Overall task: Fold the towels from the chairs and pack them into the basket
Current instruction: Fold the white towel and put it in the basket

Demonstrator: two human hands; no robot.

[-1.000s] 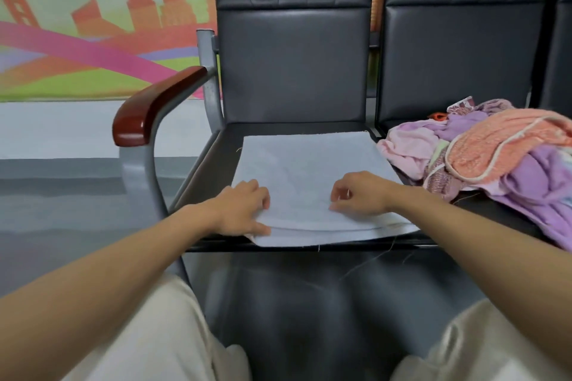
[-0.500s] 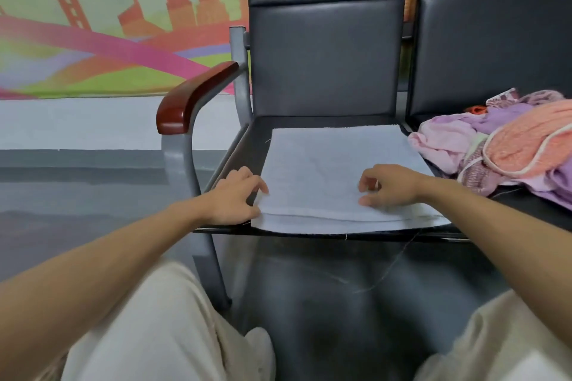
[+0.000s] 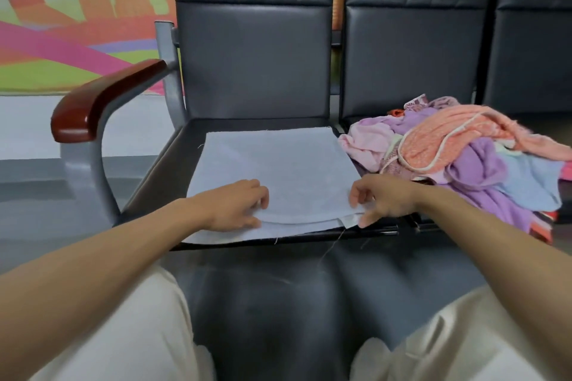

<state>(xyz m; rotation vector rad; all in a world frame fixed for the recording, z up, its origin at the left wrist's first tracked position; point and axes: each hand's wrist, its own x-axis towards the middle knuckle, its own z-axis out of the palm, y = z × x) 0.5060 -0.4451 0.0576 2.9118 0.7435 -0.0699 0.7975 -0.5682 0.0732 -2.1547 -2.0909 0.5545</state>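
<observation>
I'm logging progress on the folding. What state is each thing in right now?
pale blue towel, folded in layers, flat on the chair seat, near edges uneven.
towel pile, unfolded, heaped to the pale blue towel's right.
left hand, curled on the towel's near left edge, seemingly pinching the top layer.
right hand, at the near right corner, blurred, grip unclear.

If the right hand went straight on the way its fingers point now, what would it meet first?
The right hand points leftward along the near edge of the pale blue towel. Going straight on, it would cross towel only, then likely meet the left hand on that edge; depth is unclear.
</observation>
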